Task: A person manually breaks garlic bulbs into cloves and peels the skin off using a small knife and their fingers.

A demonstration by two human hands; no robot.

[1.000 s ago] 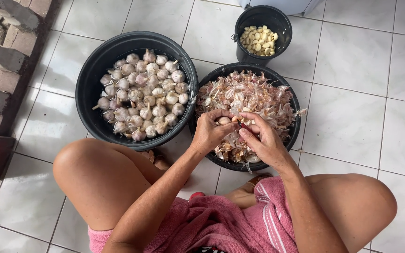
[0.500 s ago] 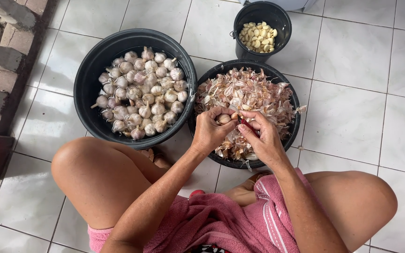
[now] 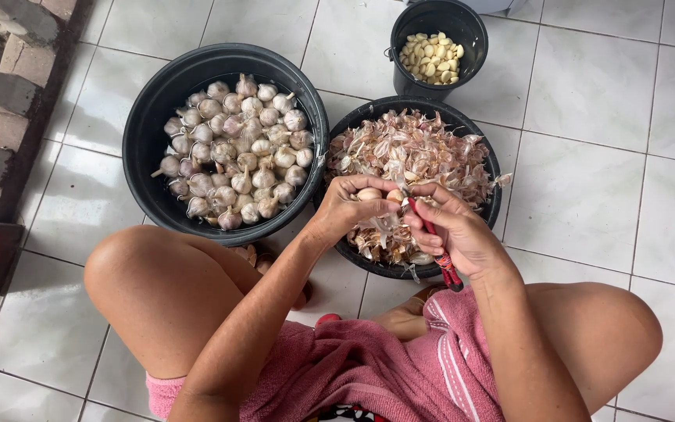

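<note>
White tiled floor (image 3: 587, 172); left hand (image 3: 345, 209) fingers clenched around garlic bulb (image 3: 369, 193), right hand (image 3: 462, 234) gripping red-handled knife (image 3: 439, 250).

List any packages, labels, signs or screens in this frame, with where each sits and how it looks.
None in view: no package, label, sign or screen.
Only unmarked containers on the tiled floor: a large black tub of garlic bulbs at left, a black tub of skins under the hands, and a small black bucket of peeled cloves at top.
</note>
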